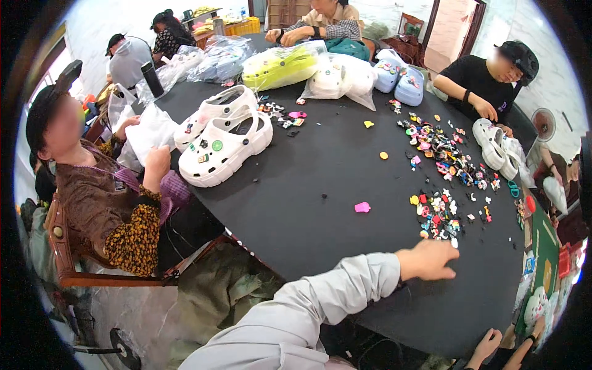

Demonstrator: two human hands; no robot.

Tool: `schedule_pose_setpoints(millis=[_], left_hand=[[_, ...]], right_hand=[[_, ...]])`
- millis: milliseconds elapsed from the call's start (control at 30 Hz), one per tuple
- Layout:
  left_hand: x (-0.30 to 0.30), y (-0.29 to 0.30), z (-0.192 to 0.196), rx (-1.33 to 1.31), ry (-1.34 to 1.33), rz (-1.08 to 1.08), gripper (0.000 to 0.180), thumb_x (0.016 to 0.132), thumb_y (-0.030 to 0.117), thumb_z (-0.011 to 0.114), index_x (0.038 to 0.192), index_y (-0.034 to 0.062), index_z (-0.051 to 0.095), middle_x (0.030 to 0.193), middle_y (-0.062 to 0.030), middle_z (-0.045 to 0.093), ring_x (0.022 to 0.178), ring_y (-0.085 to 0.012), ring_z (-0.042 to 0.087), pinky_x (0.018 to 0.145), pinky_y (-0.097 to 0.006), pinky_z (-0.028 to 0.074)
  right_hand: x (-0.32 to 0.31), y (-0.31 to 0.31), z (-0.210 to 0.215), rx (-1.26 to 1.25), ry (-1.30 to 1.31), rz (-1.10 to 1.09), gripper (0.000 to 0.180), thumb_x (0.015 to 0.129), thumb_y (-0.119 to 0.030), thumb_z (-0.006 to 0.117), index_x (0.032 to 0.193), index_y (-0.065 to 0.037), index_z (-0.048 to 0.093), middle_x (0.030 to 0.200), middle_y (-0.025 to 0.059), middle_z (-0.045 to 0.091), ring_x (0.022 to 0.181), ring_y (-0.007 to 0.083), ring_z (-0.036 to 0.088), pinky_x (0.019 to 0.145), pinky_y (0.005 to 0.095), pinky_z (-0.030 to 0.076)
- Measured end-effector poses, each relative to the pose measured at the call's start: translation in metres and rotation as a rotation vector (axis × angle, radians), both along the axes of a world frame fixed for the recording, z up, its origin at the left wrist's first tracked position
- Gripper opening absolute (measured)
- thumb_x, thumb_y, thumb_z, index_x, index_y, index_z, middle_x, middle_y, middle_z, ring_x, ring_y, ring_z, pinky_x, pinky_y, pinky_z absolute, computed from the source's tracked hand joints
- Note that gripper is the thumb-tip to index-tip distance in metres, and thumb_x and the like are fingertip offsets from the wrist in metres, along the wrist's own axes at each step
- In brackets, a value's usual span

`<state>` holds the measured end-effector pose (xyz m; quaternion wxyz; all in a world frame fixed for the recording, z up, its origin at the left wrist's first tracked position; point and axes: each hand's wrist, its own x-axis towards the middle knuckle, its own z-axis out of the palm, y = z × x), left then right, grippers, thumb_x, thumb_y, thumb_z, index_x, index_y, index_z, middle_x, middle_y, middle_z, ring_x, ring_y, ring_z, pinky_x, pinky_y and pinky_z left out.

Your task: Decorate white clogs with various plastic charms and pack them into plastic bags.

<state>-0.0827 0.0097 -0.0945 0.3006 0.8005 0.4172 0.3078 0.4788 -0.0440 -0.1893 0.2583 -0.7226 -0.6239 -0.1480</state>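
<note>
Black round table (320,166) fills the view, with other people seated around it. Left hand (427,259) lies flat on the table, fingers loosely spread, holding nothing, just below a heap of small coloured charms (438,216). Right hand (487,344) peeks in at the lower edge; its grip cannot be told. White clogs (225,145) stand well off to the left.

A round black surface (320,166) carries a pair of white clogs (222,139) at its left, bagged clogs (308,68) along the far edge, and heaps of small coloured charms (447,157) at the right. A lone pink charm (362,208) lies near the middle.
</note>
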Motion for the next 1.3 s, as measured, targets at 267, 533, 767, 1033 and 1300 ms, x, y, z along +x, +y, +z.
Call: schedule_pose_setpoints(millis=[267,533,767,1033,1300], left_hand=[[-0.087,-0.012,0.037,0.119,0.125,0.251,0.032,0.08,0.029,0.068,0.104,0.0084,0.067,0.096,-0.0135,0.067,0.095,-0.0338,0.063,0.083,-0.046,0.051],[-0.47,-0.089,0.068,0.681,1.235,1.317,0.049,0.078,0.022,0.066,0.123,0.0052,0.058,0.127,-0.0187,0.056,0.126,-0.0392,0.043,0.103,-0.048,0.038],[-0.443,-0.104,0.08,-0.026,1.184,1.507,0.027,0.082,0.013,0.057,0.106,0.0031,0.063,0.113,-0.0173,0.065,0.106,-0.035,0.061,0.09,-0.043,0.049],[-0.44,-0.099,0.076,0.164,1.247,1.222,0.016,0.085,0.006,0.049,0.094,0.0033,0.061,0.093,-0.0216,0.066,0.09,-0.039,0.065,0.082,-0.048,0.051],[-0.288,-0.061,0.18,0.467,0.896,0.757,0.022,0.069,-0.007,0.048,0.09,0.0008,0.051,0.086,-0.024,0.057,0.089,-0.0467,0.055,0.076,-0.047,0.044]], right_hand=[[0.0,0.004,0.001,-0.029,-0.044,-0.048,0.02,0.095,-0.019,0.056,0.091,0.001,0.054,0.088,0.0132,0.055,0.085,0.0293,0.053,0.083,0.0384,0.043],[-0.036,0.004,0.007,0.0,0.027,0.041,0.018,0.091,-0.014,0.059,0.094,0.003,0.056,0.091,0.0141,0.056,0.088,0.0305,0.055,0.083,0.0393,0.043],[-0.063,-0.018,0.031,0.028,0.003,0.011,0.01,0.087,-0.009,0.06,0.087,0.0,0.055,0.09,0.0143,0.056,0.087,0.0305,0.054,0.082,0.0396,0.042],[-0.09,-0.026,0.043,0.123,0.034,0.086,0.011,0.083,-0.008,0.063,0.082,-0.002,0.053,0.087,0.0131,0.057,0.089,0.0314,0.055,0.083,0.0403,0.042],[-0.101,-0.018,0.052,0.119,0.019,0.075,0.014,0.08,-0.012,0.067,0.089,-0.003,0.059,0.106,0.0172,0.061,0.106,0.0347,0.056,0.092,0.0436,0.043]])
